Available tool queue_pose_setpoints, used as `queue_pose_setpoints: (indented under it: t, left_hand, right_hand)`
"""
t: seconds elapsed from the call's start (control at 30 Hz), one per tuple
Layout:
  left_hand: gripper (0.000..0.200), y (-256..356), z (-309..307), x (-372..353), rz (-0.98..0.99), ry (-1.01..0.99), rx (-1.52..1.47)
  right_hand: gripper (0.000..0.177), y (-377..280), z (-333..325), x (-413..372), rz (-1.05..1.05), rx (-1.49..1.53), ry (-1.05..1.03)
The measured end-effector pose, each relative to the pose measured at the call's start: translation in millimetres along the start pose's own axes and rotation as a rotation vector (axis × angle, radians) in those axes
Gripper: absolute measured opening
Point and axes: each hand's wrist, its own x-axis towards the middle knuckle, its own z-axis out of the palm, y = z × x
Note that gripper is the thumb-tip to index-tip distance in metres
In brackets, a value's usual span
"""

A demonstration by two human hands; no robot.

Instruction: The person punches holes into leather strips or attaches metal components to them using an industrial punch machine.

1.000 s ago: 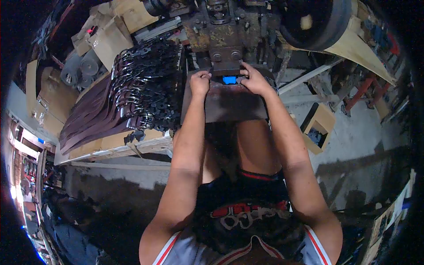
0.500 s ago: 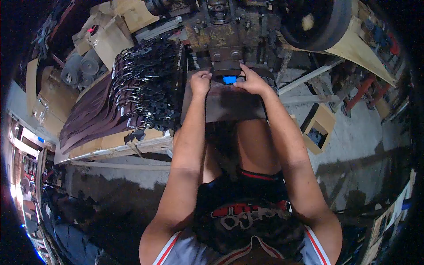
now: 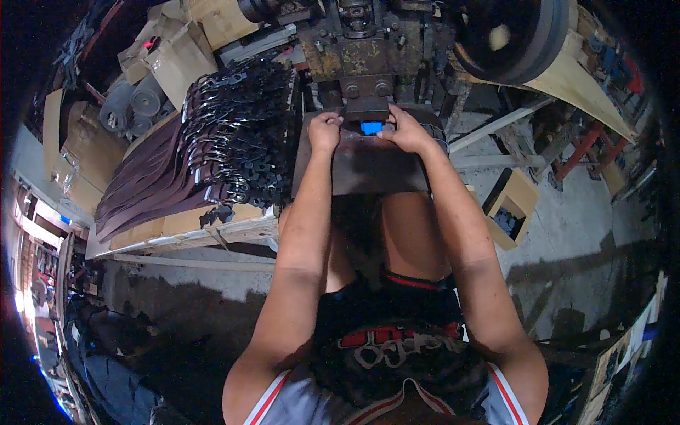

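The fingers (image 3: 333,120) of the left hand (image 3: 324,133) are curled in at the far left part of a dark metal plate (image 3: 372,170), beside the left end of a machine block (image 3: 367,108); whether they grip anything cannot be told. On the right hand (image 3: 411,134), the forefinger reaches up to the right end of the block and the thumb points inward, the two spread apart; whether the fingers below them hold something is hidden. The thumb tip is right by a small bright blue piece (image 3: 372,127), which lies just in front of the block, between the two hands. Beyond the block rises a worn, yellow-patched machine (image 3: 361,57), with a large dark wheel (image 3: 510,42) to its right. Left of the plate, a counter (image 3: 248,225) carries a long row of brown straps (image 3: 138,188) with shiny metal buckles and dark fittings (image 3: 244,127) bunched at their near ends. Grey rolls (image 3: 146,97) and cardboard boxes (image 3: 178,67) sit past the straps. On the floor (image 3: 559,227) at right stands an open box (image 3: 511,209) with dark pieces inside, and farther off is a red frame (image 3: 579,150).
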Motion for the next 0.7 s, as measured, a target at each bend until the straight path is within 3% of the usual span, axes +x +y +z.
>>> queue_pose_setpoints:
  t: [0.33, 0.5, 0.7]
  left_hand:
    - [0.009, -10.0, 6.4, 4.4, 0.061, 0.019, -0.062]
    - [0.016, -9.2, 5.2, 3.5, 0.081, 0.042, -0.069]
    - [0.017, -27.9, 14.8, 14.7, 0.111, 0.038, -0.097]
  right_hand:
    - [0.092, -40.1, -18.7, -19.0, 0.153, 0.184, -0.04]
    - [0.091, -68.3, -23.6, -25.9, 0.205, 0.174, -0.025]
    - [0.075, -33.5, -20.4, -26.5, 0.012, 0.194, 0.227]
